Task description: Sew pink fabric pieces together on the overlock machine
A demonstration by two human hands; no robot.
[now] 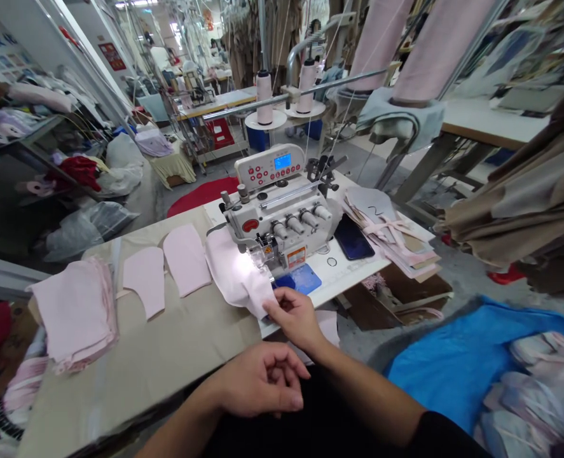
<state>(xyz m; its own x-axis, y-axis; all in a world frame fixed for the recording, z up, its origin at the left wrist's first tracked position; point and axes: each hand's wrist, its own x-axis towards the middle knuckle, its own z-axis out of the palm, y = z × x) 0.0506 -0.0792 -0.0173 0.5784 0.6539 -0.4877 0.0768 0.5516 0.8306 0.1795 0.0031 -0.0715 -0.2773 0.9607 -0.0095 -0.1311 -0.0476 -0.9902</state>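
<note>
A pale pink fabric piece [229, 267] lies under the lit needle area of an overlock sewing machine [282, 222]. Its near corner is pinched between the thumb and fingers of my right hand [295, 318], at the table's front edge. My left hand [262, 380] hovers nearer to me, fingers loosely curled and thumb apart, with nothing visible in it. To the left lie two cut pink pieces, a wider panel [187, 259] and a narrower curved panel [145, 280]. Beyond them is a stack of pink fabric pieces [76, 312].
Right of the machine lie a dark phone [353, 237] and a tied bundle of cut pieces [391, 229]. Thread cones [264, 98] stand behind. A blue sheet [444, 350] with bundled fabric is on the floor at right. Brown garments [510, 184] hang beside it.
</note>
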